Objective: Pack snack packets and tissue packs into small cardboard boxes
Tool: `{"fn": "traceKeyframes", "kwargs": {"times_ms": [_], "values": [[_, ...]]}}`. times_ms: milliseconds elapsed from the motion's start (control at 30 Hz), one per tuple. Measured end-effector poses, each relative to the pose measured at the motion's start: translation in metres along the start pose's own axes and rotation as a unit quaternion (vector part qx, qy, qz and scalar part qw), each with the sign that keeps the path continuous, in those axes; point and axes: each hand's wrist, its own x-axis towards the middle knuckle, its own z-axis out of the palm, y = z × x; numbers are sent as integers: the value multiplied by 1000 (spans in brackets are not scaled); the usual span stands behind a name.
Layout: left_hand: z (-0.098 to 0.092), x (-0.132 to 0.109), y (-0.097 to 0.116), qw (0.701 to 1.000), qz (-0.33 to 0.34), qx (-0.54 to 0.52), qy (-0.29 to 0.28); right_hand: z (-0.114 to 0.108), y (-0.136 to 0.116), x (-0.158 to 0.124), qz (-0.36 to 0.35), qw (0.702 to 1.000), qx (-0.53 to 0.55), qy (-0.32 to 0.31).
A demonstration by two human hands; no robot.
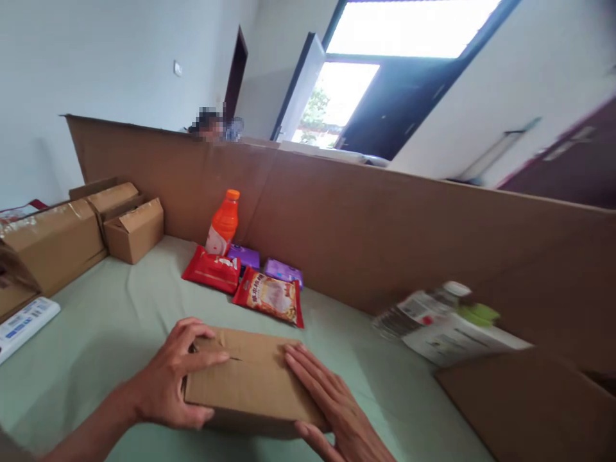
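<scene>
Table (120,321) with pale green cloth, creased. Small box (250,378) lies at the front edge, flaps closed. Mid-table: red packet (212,269), red-yellow packet (269,296) just beside it, two purple packets (245,255) (283,271) behind, orange bottle (224,223) upright. Left: stacked cartons (135,230), white pack (24,324) flat. Right: blurred bottle (418,311) on its side, papers (457,340), cardboard sheet (529,404). Cardboard wall (385,231) stands along the back.
</scene>
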Motion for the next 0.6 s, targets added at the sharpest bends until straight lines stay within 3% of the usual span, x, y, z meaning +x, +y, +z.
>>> {"fn": "traceKeyframes", "kwargs": {"times_ms": [133, 300, 433, 600], "values": [[-26, -48, -4, 978, -94, 122, 138, 37, -11, 37, 18, 995, -9, 97], [-84, -90, -49, 877, -180, 363, 257, 104, -21, 45, 79, 986, 43, 138], [-119, -94, -87, 819, -243, 415, 313, 154, -23, 19, 67, 989, 62, 118], [-131, -79, -122, 806, -269, 399, 344, 173, -20, 4, 80, 993, 53, 64]]}}
